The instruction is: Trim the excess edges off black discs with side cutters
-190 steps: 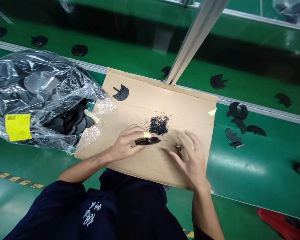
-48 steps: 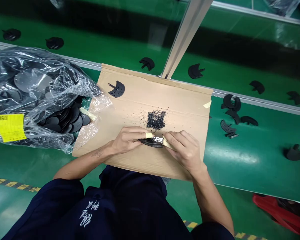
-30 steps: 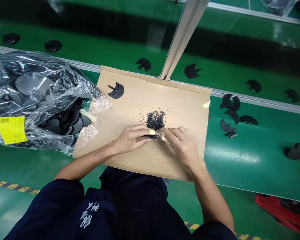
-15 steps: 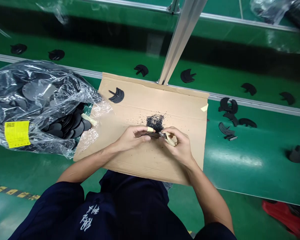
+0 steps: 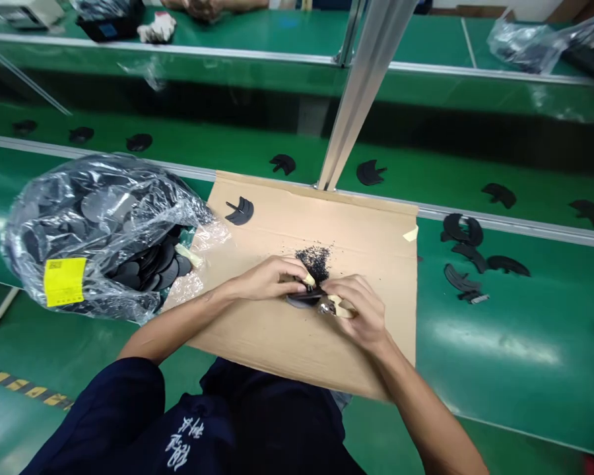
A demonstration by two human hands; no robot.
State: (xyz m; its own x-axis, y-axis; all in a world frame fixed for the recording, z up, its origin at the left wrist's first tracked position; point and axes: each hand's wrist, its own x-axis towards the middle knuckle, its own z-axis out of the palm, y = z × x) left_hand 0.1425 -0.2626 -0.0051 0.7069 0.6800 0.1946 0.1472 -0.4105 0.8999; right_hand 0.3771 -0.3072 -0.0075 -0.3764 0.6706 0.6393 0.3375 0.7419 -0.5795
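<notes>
My left hand (image 5: 280, 278) pinches a flat, rounded black plastic part (image 5: 301, 302) over the cardboard sheet, with yellowish tape around one fingertip. My right hand (image 5: 363, 309) is closed around a small tool wrapped in pale tape (image 5: 342, 307), which has a shiny end. That tool lies close against the part's right edge; whether they touch I cannot tell. Just beyond my fingers, black crumbs (image 5: 314, 260) are heaped on the cardboard sheet (image 5: 277, 353). Another curved black part with a stem (image 5: 241, 211) rests near the sheet's far left corner.
Left of the sheet, an open clear plastic bag (image 5: 103, 175) holds several black discs and bears a yellow label (image 5: 64, 282). A metal post (image 5: 356, 86) rises at the far edge. Black parts (image 5: 468, 256) lie on the right. Beyond, another person's hands (image 5: 205, 8) show.
The view has tilted up, bringing the far bench and another person's hands into sight. The black part has turned, showing more of its flat face below my fingers. Both hands keep their hold.
</notes>
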